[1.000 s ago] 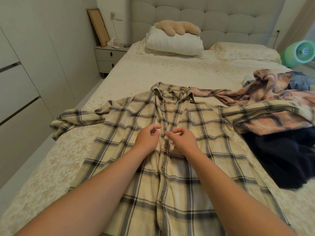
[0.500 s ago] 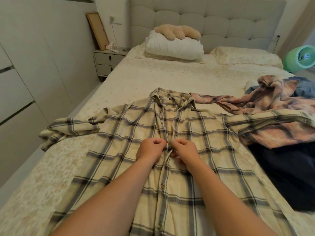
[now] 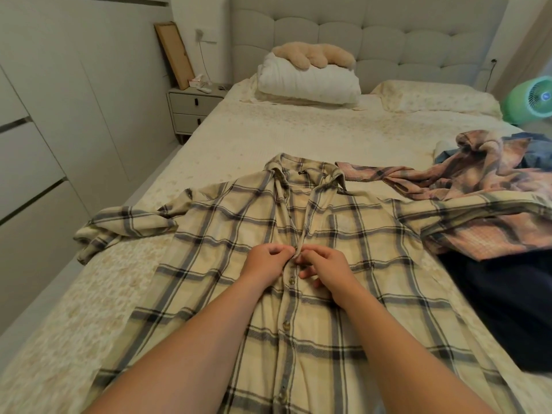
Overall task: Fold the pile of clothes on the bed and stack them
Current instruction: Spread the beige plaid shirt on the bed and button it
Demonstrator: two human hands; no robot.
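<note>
Cream flannel crossed with dark check lines lies flat under my forearms: the plaid shirt is spread face up across the near part of the bed, collar pointing toward the headboard, one sleeve trailing off to the left edge and the other running right over the heap. My left hand sits on the shirt's middle with its fingers curled in, thumb and forefinger pinching the edge of the button placket. My right hand meets it from the other side, fingertips nipping the same strip of cloth right where the two fronts come together, its lower fingers loosely bent above the fabric. The two hands almost touch at that spot. Below them the buttons run in a closed line down toward me; above them the front gapes open up to the collar. I cannot tell whether a button is actually between my fingertips, since they cover it. To my right lies the rest of the pile: a pink plaid shirt crumpled partly under the cream sleeve, a dark navy garment nearer to me, and something blue behind. At the head of the bed, a plush toy rests on a folded white duvet.
</note>
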